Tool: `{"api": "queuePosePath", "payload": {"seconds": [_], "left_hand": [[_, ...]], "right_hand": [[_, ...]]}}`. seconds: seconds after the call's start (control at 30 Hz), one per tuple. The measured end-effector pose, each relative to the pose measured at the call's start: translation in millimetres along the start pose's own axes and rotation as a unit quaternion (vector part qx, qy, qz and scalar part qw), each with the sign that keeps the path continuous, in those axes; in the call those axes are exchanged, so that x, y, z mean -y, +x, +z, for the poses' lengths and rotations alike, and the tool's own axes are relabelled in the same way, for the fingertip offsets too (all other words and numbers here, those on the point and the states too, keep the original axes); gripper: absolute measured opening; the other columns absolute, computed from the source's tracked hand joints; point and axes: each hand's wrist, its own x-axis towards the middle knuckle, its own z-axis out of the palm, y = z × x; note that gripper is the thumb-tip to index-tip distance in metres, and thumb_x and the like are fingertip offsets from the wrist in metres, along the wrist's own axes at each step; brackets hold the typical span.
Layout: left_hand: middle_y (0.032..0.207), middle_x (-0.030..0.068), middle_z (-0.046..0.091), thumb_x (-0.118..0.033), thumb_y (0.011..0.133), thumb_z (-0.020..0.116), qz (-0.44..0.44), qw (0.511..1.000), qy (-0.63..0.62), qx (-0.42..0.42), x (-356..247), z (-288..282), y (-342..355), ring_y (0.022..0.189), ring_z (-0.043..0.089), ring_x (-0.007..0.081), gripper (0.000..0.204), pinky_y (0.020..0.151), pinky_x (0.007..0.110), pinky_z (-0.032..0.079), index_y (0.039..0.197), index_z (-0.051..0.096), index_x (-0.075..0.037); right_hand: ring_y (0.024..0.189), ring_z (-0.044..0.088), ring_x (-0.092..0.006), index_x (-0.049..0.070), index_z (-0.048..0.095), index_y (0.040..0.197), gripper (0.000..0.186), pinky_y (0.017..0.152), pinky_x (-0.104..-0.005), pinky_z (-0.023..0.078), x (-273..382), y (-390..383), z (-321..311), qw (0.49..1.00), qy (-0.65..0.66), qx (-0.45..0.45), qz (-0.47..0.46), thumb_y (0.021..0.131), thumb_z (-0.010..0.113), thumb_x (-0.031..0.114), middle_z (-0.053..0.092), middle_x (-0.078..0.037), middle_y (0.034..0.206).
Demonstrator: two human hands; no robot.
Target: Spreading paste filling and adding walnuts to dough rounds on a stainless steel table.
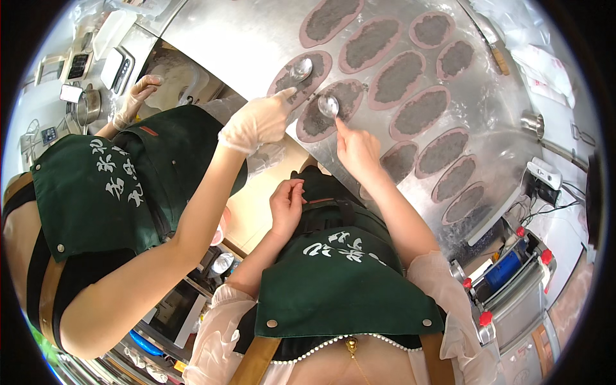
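My right hand (pixel 359 151) grips a metal spoon (pixel 328 106). Its bowl rests on dark grey filling over a flat pink oval of dough (pixel 314 123). In front of my green apron (pixel 346 282), my left hand (pixel 287 204) is loosely closed, with nothing visible in it. Beside my spoon, a co-worker's gloved hand (pixel 260 122) holds a second spoon (pixel 300 68) on the neighbouring filled oval (pixel 282 82). Several more dough ovals (pixel 398 77) with grey filling lie in rows across the metal table (pixel 487 109).
The co-worker stands close at my left, their other gloved hand (pixel 136 99) beside an open container (pixel 176 74). A wooden-handled tool (pixel 499 59) lies along the table's far right. At lower right stands a machine with red knobs (pixel 507 276); a metal cup (pixel 532 124) sits by the right edge.
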Motion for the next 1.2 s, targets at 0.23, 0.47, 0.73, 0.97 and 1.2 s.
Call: {"api": "queuePosePath", "payload": {"seconds": [0.23, 0.47, 0.73, 0.97, 1.2], "left_hand": [[0.077, 0.0084, 0.058, -0.007, 0.091, 0.054, 0.000, 1.000, 0.001, 0.002, 4, 3, -2, 0.054, 0.056, 0.0109, 0.012, 0.052, 0.024, 0.047, 0.094, 0.061, 0.002], [0.077, 0.0087, 0.058, -0.007, 0.091, 0.053, -0.002, 1.000, -0.002, 0.003, 4, 2, -1, 0.055, 0.056, 0.0111, 0.013, 0.052, 0.024, 0.047, 0.094, 0.061, 0.003], [0.077, 0.0087, 0.059, -0.007, 0.091, 0.054, 0.000, 1.000, 0.007, 0.003, 0, -1, 0, 0.055, 0.056, 0.0109, 0.013, 0.052, 0.024, 0.048, 0.094, 0.061, 0.003], [0.077, 0.0088, 0.059, -0.007, 0.091, 0.054, 0.000, 1.000, 0.005, 0.005, 3, 3, -2, 0.055, 0.056, 0.0108, 0.013, 0.051, 0.024, 0.048, 0.094, 0.061, 0.003], [0.077, 0.0081, 0.058, -0.008, 0.091, 0.054, -0.001, 1.000, 0.022, 0.007, 2, 2, -2, 0.055, 0.056, 0.0111, 0.012, 0.052, 0.024, 0.048, 0.094, 0.061, 0.002]], "right_hand": [[0.059, 0.063, -0.0327, 0.006, 0.065, 0.110, 0.034, 0.054, -0.0432, 0.049, 7, 27, -9, 0.996, -0.076, 0.036, -0.023, 0.078, 0.053, 0.010, 0.063, -0.014, 0.062], [0.055, 0.063, -0.0316, 0.004, 0.064, 0.109, 0.034, 0.050, -0.0423, 0.048, 1, -12, -13, 0.995, -0.063, 0.060, -0.049, 0.078, 0.054, 0.010, 0.063, -0.014, 0.062], [0.050, 0.061, -0.0258, 0.005, 0.065, 0.110, 0.040, 0.047, -0.0392, 0.048, -28, -23, 4, 0.990, -0.062, 0.003, -0.125, 0.071, 0.057, 0.009, 0.061, -0.008, 0.060], [0.057, 0.063, -0.0265, 0.006, 0.063, 0.114, 0.039, 0.051, -0.0384, 0.049, -36, -3, -9, 0.995, -0.025, -0.027, -0.091, 0.075, 0.055, 0.009, 0.062, -0.010, 0.063], [0.059, 0.063, -0.0288, 0.007, 0.063, 0.113, 0.038, 0.053, -0.0416, 0.049, -36, 4, -16, 0.997, -0.059, 0.030, -0.044, 0.076, 0.057, 0.011, 0.063, -0.012, 0.065]]}}
